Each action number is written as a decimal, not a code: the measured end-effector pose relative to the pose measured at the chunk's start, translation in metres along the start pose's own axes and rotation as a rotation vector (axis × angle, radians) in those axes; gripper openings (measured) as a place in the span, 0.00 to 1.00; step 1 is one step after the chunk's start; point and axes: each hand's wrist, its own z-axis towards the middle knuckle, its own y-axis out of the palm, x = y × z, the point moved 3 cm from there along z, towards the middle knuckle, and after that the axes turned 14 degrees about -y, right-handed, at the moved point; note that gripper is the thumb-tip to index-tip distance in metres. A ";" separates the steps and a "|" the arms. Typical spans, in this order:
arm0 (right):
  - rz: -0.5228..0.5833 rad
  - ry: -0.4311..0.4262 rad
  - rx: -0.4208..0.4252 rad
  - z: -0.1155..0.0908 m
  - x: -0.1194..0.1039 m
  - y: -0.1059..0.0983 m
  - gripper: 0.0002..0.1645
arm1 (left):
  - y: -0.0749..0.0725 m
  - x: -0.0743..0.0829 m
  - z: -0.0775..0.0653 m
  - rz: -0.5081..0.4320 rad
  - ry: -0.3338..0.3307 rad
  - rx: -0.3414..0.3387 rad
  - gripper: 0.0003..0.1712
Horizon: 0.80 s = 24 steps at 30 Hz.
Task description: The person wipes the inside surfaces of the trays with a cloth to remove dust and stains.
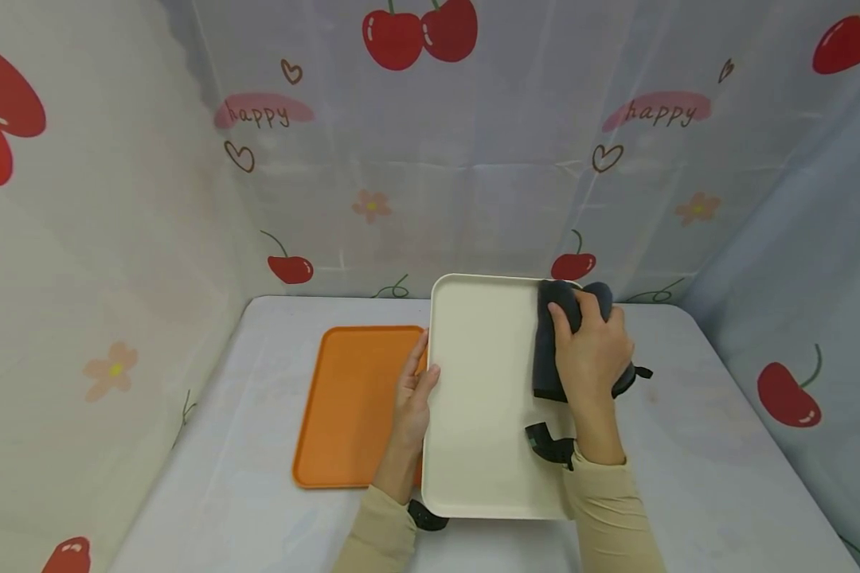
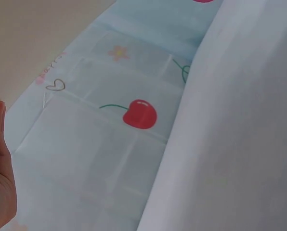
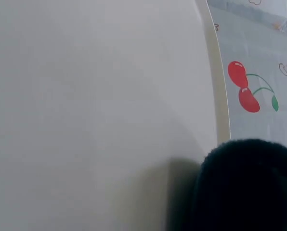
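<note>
The left hand grips the cream rectangular tray at its left edge. The right hand clamps the dark grey fabric cloth against the tray's upper right. Only the head view shows the orange rectangular tray.

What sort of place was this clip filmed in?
Probably a makeshift indoor recording booth: cherry-print curtains hang along the far, left and right sides, closely enclosing a white table, and black devices sit at the person's wrists.

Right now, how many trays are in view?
2: the orange tray lies on the table, partly hidden behind the cream tray, which the left hand holds. More may be hidden.
</note>
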 end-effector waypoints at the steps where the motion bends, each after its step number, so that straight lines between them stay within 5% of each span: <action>1: -0.001 0.000 -0.001 0.000 -0.001 0.000 0.25 | 0.000 0.000 0.000 0.004 0.002 0.000 0.32; 13: 0.056 -0.010 -0.039 -0.003 -0.019 0.010 0.25 | 0.005 -0.001 0.001 0.023 0.037 -0.010 0.32; 24: 0.102 -0.053 -0.052 -0.004 -0.049 0.018 0.23 | 0.008 -0.004 0.001 0.012 -0.013 0.024 0.33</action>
